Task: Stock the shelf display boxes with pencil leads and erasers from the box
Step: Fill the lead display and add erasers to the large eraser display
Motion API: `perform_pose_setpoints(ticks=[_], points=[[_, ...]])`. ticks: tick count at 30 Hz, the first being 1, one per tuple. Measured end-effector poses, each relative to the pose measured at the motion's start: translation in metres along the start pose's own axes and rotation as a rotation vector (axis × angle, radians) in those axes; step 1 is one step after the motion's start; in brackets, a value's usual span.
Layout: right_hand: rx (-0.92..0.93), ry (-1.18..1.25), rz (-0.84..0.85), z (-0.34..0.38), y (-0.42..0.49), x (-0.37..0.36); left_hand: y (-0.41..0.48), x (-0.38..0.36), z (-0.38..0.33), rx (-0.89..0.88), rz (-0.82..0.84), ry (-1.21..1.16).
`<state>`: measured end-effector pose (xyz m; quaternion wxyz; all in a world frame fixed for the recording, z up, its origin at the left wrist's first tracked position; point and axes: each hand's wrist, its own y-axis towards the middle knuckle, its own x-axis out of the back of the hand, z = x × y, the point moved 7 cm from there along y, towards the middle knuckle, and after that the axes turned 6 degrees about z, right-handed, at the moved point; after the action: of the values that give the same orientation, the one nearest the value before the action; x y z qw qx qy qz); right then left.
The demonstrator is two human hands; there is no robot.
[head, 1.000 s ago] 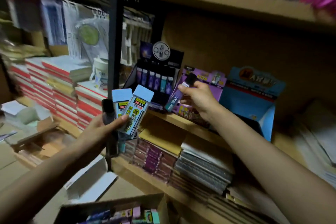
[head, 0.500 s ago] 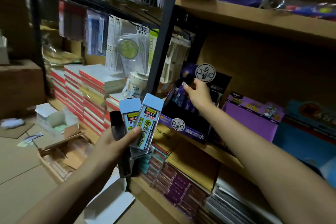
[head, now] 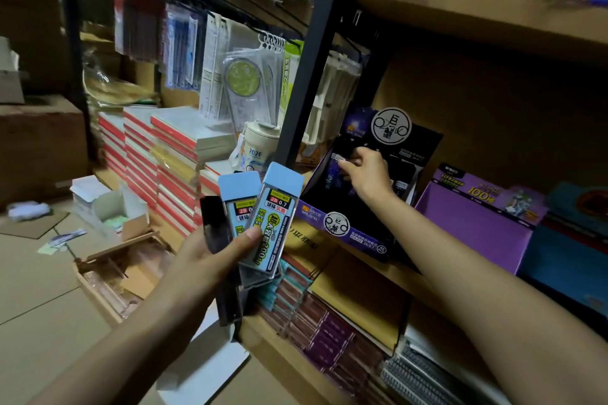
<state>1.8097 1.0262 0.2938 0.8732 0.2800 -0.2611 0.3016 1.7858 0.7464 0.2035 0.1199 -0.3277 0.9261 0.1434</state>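
Observation:
My left hand [head: 210, 260] grips a fan of pencil lead cases [head: 274, 217]: two with light blue caps and yellow labels marked 2B 0.7, plus a dark case at the left and more behind. My right hand [head: 368, 174] reaches into the black and purple display box [head: 355, 227] on the middle shelf. Its fingers pinch a dark lead case [head: 340, 159] over the box's rows of cases. A purple display box [head: 477, 220] and a blue one [head: 569, 260] stand to the right.
A black shelf post [head: 309, 56] rises just left of the display box. Stacked red and white notebooks [head: 158, 161] fill the shelf at left. Open cardboard boxes [head: 112, 260] lie on the floor. Notebooks and purple packs [head: 329, 332] sit on the lower shelf.
My view swung left and closer. My right hand carried the dark lead case from in front of the purple box over into the black display box. My left hand kept its hold.

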Motion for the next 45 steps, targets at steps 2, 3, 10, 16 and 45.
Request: perform_pose_setpoints(ticks=[2,3,10,16,45], points=[[-0.058,0.045,-0.023,-0.005,0.001,-0.002,0.001,-0.003,0.003,0.003,0.021,0.012],[-0.081,0.061,-0.034,-0.007,0.001,-0.003,0.001,-0.003,0.005,0.006,0.026,0.019],[-0.115,-0.122,0.027,0.0,0.011,-0.005,0.013,0.0,0.012,0.057,0.004,0.017],[-0.197,-0.234,0.062,0.002,0.013,-0.009,0.005,-0.001,0.011,0.035,0.041,-0.019],[-0.157,0.65,0.038,-0.036,-0.178,0.125,-0.003,-0.137,0.041,0.164,0.182,-0.051]])
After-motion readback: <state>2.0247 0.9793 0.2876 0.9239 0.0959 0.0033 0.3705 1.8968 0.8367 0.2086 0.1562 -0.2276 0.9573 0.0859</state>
